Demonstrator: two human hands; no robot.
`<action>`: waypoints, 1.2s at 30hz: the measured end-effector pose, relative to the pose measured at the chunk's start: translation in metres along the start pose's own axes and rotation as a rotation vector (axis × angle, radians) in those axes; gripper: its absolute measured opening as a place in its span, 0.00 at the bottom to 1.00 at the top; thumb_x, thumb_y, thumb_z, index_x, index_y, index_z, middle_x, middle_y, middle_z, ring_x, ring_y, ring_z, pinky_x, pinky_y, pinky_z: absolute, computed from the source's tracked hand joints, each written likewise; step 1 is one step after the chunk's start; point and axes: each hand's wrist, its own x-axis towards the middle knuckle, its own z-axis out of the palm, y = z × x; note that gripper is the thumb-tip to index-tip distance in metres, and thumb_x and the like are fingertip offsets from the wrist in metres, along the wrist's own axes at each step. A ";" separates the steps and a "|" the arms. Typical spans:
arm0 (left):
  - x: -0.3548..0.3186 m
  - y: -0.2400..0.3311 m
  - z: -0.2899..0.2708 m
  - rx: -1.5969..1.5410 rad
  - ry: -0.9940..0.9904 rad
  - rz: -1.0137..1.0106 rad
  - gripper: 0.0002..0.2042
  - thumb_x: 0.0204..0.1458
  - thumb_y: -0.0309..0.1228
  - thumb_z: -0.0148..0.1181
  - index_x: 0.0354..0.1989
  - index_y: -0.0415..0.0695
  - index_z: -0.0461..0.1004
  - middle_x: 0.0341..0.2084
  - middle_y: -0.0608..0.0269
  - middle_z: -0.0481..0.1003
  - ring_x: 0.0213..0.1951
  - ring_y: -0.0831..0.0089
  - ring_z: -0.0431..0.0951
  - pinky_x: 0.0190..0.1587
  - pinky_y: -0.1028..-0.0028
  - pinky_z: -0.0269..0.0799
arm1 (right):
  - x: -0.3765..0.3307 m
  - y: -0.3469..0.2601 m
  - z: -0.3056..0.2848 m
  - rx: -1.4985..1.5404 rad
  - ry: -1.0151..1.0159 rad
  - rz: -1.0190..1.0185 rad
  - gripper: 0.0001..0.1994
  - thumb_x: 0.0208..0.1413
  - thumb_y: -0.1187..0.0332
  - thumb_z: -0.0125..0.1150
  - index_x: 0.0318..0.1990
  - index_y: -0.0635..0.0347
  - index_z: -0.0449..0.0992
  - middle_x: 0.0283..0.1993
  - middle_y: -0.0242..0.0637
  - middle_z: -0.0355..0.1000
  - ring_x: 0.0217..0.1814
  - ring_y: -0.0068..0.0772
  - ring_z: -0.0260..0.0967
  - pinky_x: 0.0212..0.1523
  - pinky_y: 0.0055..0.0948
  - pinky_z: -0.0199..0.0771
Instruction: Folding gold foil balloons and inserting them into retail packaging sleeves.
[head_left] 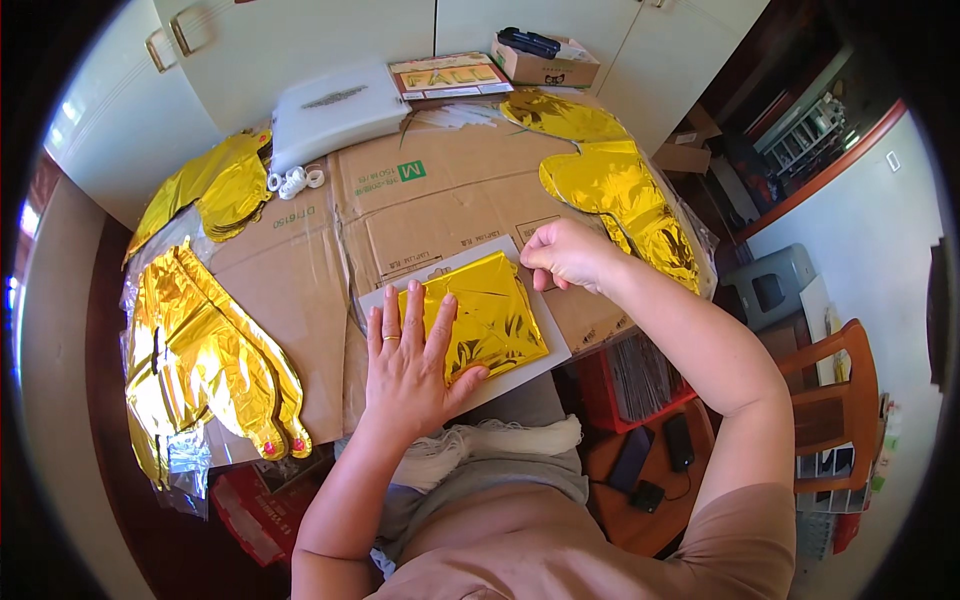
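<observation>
A folded gold foil balloon (500, 325) lies flat on a pale card sheet (520, 375) at the table's near edge. My left hand (408, 350) rests on its left side, palm down with fingers spread. At the far right corner of the foil, my right hand (570, 257) is closed in a pinch. Whatever its fingertips hold is too small to make out. More flat gold foil balloons (200, 340) are stacked at the left, some hanging over the edge. Other gold foil balloons (605, 175) lie along the right side.
Cardboard (300, 260) covers the table. At the back are white ribbon rolls (293, 182), a white plastic pack (335, 118), thin white straws (458, 115), a printed packet (450, 75) and a small carton (548, 68). White string (500, 436) lies across my lap; a red crate (600, 395) stands below.
</observation>
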 end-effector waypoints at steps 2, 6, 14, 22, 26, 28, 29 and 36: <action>0.000 0.000 0.000 -0.004 -0.001 -0.003 0.43 0.58 0.63 0.53 0.75 0.48 0.57 0.75 0.38 0.50 0.76 0.37 0.44 0.75 0.43 0.36 | -0.008 -0.005 0.004 -0.061 0.022 -0.032 0.07 0.61 0.70 0.60 0.39 0.65 0.79 0.25 0.39 0.78 0.15 0.19 0.61 0.16 0.23 0.61; 0.001 0.001 -0.002 -0.010 -0.026 -0.014 0.43 0.58 0.63 0.52 0.76 0.49 0.57 0.75 0.39 0.50 0.77 0.37 0.42 0.75 0.43 0.35 | -0.019 -0.012 0.009 -0.137 0.025 -0.052 0.08 0.63 0.68 0.61 0.39 0.64 0.79 0.25 0.36 0.78 0.16 0.16 0.61 0.18 0.21 0.62; 0.000 0.000 0.000 -0.001 0.018 0.006 0.42 0.58 0.63 0.52 0.75 0.48 0.57 0.75 0.39 0.50 0.76 0.38 0.43 0.75 0.44 0.35 | -0.013 -0.012 0.010 -0.132 0.015 -0.064 0.09 0.61 0.70 0.60 0.41 0.68 0.82 0.25 0.40 0.79 0.16 0.22 0.65 0.18 0.25 0.66; -0.001 0.000 0.000 -0.008 0.018 0.004 0.42 0.58 0.63 0.52 0.75 0.49 0.57 0.75 0.40 0.50 0.77 0.39 0.42 0.76 0.44 0.35 | -0.006 -0.003 0.008 -0.005 -0.032 -0.044 0.09 0.60 0.71 0.63 0.40 0.70 0.81 0.26 0.41 0.79 0.17 0.21 0.66 0.17 0.23 0.64; -0.001 0.000 0.000 -0.015 0.012 -0.004 0.42 0.58 0.63 0.52 0.75 0.48 0.58 0.75 0.40 0.50 0.77 0.39 0.42 0.76 0.44 0.34 | -0.006 -0.004 0.008 0.058 -0.050 -0.036 0.08 0.59 0.72 0.64 0.40 0.70 0.80 0.27 0.41 0.79 0.19 0.21 0.69 0.18 0.22 0.64; -0.001 0.000 0.000 -0.014 0.009 -0.006 0.42 0.58 0.63 0.53 0.75 0.48 0.58 0.75 0.41 0.49 0.77 0.40 0.42 0.76 0.44 0.34 | -0.006 -0.005 0.009 0.075 -0.047 -0.031 0.08 0.58 0.72 0.65 0.40 0.69 0.80 0.27 0.40 0.79 0.20 0.21 0.70 0.18 0.21 0.64; 0.000 0.000 0.000 -0.014 0.007 -0.006 0.42 0.58 0.63 0.53 0.75 0.48 0.58 0.76 0.41 0.49 0.77 0.40 0.41 0.76 0.44 0.34 | -0.005 -0.004 0.009 0.070 -0.045 -0.035 0.08 0.58 0.72 0.65 0.39 0.69 0.80 0.27 0.40 0.79 0.20 0.21 0.70 0.18 0.22 0.64; -0.001 0.000 0.000 -0.027 0.002 -0.004 0.42 0.58 0.62 0.54 0.76 0.49 0.57 0.75 0.40 0.49 0.77 0.38 0.40 0.75 0.42 0.34 | -0.008 -0.007 0.014 -0.049 0.002 -0.055 0.07 0.58 0.71 0.65 0.38 0.68 0.81 0.26 0.39 0.79 0.18 0.20 0.68 0.18 0.22 0.64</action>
